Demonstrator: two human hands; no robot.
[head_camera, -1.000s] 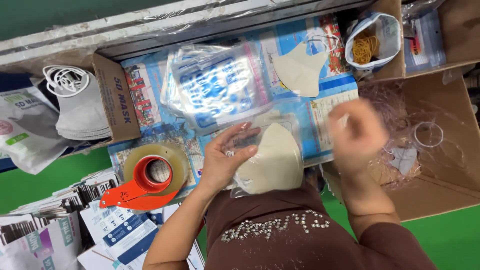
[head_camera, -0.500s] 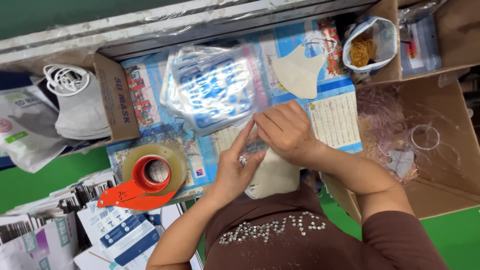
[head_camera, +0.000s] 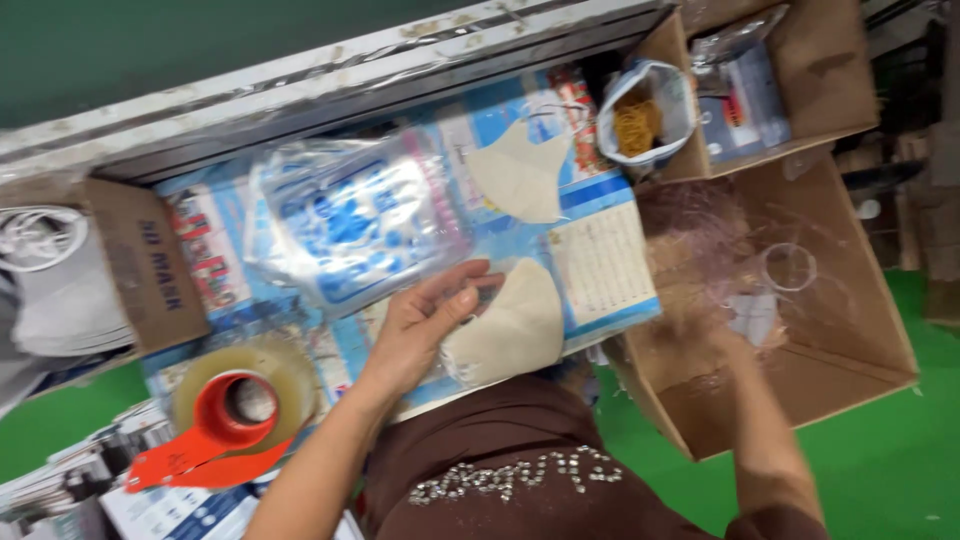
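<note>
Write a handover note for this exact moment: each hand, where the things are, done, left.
Left hand: flat on the beige mask on the blue printed sheet, fingers spread, not gripping.
Right hand: down in the cardboard box among clear plastic bags; whether it holds anything cannot be told.
Nearby: second beige mask further up the sheet, stack of printed pouches beside it, bag of rubber bands, tape dispenser at the left.
Done: one mask laid out under the left hand.
Left: that mask is not yet in any bag or pouch.
</note>
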